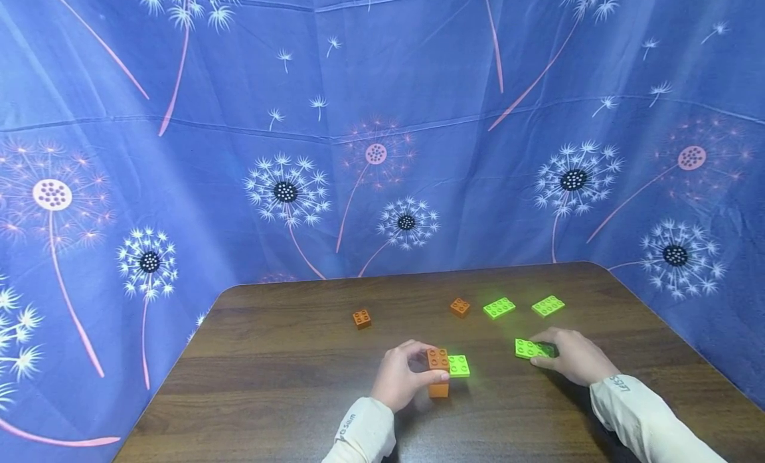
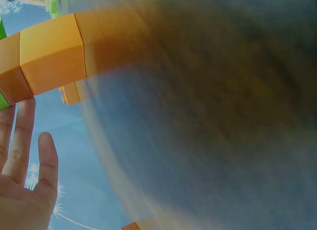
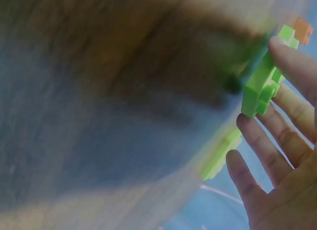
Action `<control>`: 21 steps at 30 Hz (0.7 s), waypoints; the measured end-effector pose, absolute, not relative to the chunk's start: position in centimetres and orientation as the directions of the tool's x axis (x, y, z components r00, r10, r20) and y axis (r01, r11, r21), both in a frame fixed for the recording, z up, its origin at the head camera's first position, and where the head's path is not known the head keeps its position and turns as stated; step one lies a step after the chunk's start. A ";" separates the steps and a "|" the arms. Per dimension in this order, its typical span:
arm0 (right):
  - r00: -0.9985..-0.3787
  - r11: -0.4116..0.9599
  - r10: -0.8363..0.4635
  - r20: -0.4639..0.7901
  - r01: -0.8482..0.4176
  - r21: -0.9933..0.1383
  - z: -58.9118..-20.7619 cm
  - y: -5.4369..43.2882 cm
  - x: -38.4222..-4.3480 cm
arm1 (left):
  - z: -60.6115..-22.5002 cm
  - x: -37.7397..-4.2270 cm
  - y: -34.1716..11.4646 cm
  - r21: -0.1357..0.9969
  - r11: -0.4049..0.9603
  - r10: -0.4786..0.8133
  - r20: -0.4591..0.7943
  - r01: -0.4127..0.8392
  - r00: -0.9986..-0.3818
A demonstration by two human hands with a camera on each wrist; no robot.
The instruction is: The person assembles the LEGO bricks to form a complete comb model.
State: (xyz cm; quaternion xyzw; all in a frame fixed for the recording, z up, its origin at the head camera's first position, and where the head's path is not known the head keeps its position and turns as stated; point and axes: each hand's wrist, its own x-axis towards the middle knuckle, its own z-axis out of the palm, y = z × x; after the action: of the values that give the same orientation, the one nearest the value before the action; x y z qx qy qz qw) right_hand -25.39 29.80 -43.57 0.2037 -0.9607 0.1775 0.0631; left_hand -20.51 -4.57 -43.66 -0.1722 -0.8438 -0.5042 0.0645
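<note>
My left hand (image 1: 399, 378) grips a small stack of orange building bricks (image 1: 439, 389) between thumb and fingers. A flat green brick (image 1: 459, 366) juts out from the stack to the right, below its top orange brick (image 1: 437, 358). In the left wrist view, the lower orange bricks (image 2: 52, 52) show side by side, their base at the glossy tabletop. Over on the right, my right hand (image 1: 572, 358) pinches a flat green studded brick (image 1: 524, 348) low at the table. My right thumb (image 3: 290, 56) lies along that brick in the right wrist view; fingertips meet its other side.
Behind the hands lie two loose orange bricks, one at left (image 1: 361, 319) and one nearer the middle (image 1: 459, 307). Two flat green bricks, one (image 1: 499, 308) beside the other (image 1: 548, 306), lie farther right. The brown wooden table (image 1: 269, 383) ends at a blue dandelion-print cloth (image 1: 466, 204).
</note>
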 end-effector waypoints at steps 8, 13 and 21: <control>-0.886 0.838 -0.387 0.255 -0.453 -0.304 -42.2 28.2 -24.4 | -43.7 -20.5 -4.6 0.828 0.430 0.226 0.286 0.359 -0.931; -0.868 0.821 -0.410 0.279 -0.485 -0.302 -41.0 26.8 -23.8 | -43.8 -20.6 -4.6 0.830 0.428 0.227 0.284 0.357 -0.932; -0.829 0.786 -0.470 0.305 -0.550 -0.283 -39.0 24.3 -22.8 | -43.9 -20.6 -4.6 0.830 0.426 0.227 0.285 0.359 -0.931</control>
State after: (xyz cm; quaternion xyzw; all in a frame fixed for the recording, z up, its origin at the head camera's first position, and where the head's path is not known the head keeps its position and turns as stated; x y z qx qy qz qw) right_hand -22.75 24.30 -38.95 0.2715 -0.9386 0.1827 0.1095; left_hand -20.60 -4.60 -43.85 -0.1740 -0.8420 -0.5066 0.0648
